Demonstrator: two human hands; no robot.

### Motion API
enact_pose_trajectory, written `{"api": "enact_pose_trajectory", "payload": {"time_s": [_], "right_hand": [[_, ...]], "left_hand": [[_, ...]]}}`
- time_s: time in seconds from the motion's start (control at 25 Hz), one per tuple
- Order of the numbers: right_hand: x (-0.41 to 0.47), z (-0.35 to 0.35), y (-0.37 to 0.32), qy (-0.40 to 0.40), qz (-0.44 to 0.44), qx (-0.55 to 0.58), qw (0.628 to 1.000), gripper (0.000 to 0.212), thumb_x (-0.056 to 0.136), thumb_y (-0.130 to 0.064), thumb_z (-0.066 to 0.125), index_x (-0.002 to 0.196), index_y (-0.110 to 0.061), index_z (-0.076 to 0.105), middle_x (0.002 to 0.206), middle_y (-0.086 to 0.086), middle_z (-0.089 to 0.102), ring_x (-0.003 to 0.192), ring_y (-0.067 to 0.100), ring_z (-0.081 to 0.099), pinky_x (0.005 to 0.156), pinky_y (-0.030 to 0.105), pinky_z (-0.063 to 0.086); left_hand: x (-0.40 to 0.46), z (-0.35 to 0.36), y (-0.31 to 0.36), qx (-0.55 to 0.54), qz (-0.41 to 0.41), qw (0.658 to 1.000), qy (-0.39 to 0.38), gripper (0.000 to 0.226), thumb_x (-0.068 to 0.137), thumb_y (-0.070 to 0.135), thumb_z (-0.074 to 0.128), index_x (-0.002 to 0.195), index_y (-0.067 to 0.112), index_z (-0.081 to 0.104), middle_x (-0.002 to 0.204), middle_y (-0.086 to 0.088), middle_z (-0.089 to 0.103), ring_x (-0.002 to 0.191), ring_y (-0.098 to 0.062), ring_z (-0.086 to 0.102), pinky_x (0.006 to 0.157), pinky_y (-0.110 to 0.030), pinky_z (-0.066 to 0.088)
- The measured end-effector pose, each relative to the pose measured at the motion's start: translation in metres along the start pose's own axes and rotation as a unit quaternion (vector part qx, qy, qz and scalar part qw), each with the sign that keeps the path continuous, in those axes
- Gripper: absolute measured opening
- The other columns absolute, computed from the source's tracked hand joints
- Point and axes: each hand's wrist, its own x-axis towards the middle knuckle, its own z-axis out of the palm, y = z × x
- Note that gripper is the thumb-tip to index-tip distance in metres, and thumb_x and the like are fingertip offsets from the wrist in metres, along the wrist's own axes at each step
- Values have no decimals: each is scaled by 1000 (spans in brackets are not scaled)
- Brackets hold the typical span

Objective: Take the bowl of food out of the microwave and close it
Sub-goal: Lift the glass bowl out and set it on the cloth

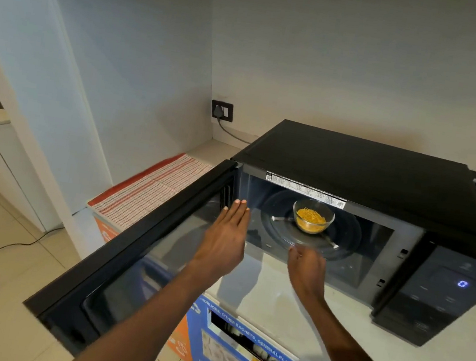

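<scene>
A black microwave (363,170) stands on a pale counter with its door (142,246) swung wide open to the left. Inside, a clear glass bowl (313,217) of yellow-orange food rests on the round glass turntable (344,241). My left hand (227,235) is flat with fingers together and stretched, at the left side of the cavity mouth. My right hand (306,271) hovers at the front of the cavity, just short of the turntable, slightly blurred, holding nothing. Neither hand touches the bowl.
The control panel (441,294) on the microwave's right shows a lit "0". A red-striped cloth (153,189) lies left of the microwave. Blue and orange waste bins (246,353) stand below the counter edge. Wall sockets (222,110) and a cable sit behind.
</scene>
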Motion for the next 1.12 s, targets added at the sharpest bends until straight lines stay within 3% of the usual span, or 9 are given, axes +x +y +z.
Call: {"api": "enact_pose_trajectory", "payload": {"time_s": [0.08, 0.16, 0.2, 0.32, 0.48, 0.6, 0.72, 0.92, 1.12], "right_hand": [[21, -11, 9, 30, 47, -6, 998, 36, 96, -21, 48, 64, -9, 58, 62, 14, 56, 62, 29, 54, 61, 29, 33], [43, -20, 18, 52, 77, -13, 996, 35, 96, -21, 50, 69, -4, 64, 64, 15, 59, 60, 27, 52, 58, 27, 33], [53, -24, 21, 63, 85, -21, 994, 35, 95, -21, 51, 70, -1, 66, 62, 15, 58, 58, 27, 51, 55, 26, 31], [79, -30, 32, 89, 101, -27, 991, 35, 95, -21, 52, 72, 1, 66, 63, 16, 58, 53, 25, 51, 50, 24, 28], [103, -21, 44, 96, 109, -32, 989, 33, 97, -24, 49, 85, 1, 68, 63, 10, 57, 59, 21, 52, 49, 26, 32], [120, -12, 52, 112, 109, -24, 987, 36, 97, -29, 47, 96, 0, 69, 90, 25, 71, 87, 40, 64, 70, 32, 47], [130, -5, 60, 112, 116, -21, 987, 39, 96, -35, 48, 98, -3, 70, 100, 28, 71, 100, 41, 64, 87, 39, 50], [139, 4, 69, 95, 126, 0, 987, 44, 94, -42, 49, 90, -3, 69, 90, 21, 72, 90, 35, 67, 72, 30, 45], [149, 6, 68, 58, 163, 6, 985, 44, 93, -42, 51, 85, -2, 68, 75, 13, 72, 69, 29, 69, 65, 32, 54]], "left_hand": [[15, 18, 9, -78, 1, 997, 3, 62, 96, 16, 52, 151, 2, 26, 159, -17, 32, 146, -30, 33, 118, -36, 25], [33, 32, 17, -179, -34, 983, 8, 44, 96, 14, 56, 138, 4, 44, 137, -16, 57, 119, -31, 62, 94, -34, 51], [42, 38, 20, -217, -51, 975, 18, 32, 96, 14, 56, 127, 6, 52, 121, -16, 65, 103, -30, 68, 80, -32, 54], [70, 57, 30, -297, -102, 949, 18, 17, 99, 16, 51, 109, 7, 62, 94, -13, 70, 84, -27, 70, 69, -31, 54], [107, 84, 41, -412, -177, 894, 13, 31, 101, 18, 47, 125, 5, 62, 113, -17, 68, 99, -24, 64, 76, -26, 43], [131, 100, 48, -461, -202, 864, 18, 33, 100, 17, 48, 126, 4, 62, 122, -18, 68, 111, -30, 62, 82, -28, 42], [148, 113, 52, -482, -211, 850, 31, 27, 100, 15, 48, 107, 1, 70, 109, -21, 71, 102, -35, 63, 87, -40, 49], [167, 126, 51, -515, -242, 822, 13, 43, 100, 26, 49, 60, 14, 50, 80, -21, 67, 77, -31, 58, 68, -33, 39], [181, 129, 50, -557, -224, 798, -52, 47, 98, 35, 53, 56, 14, 52, 61, -10, 56, 68, -23, 58, 55, -30, 41]]}}
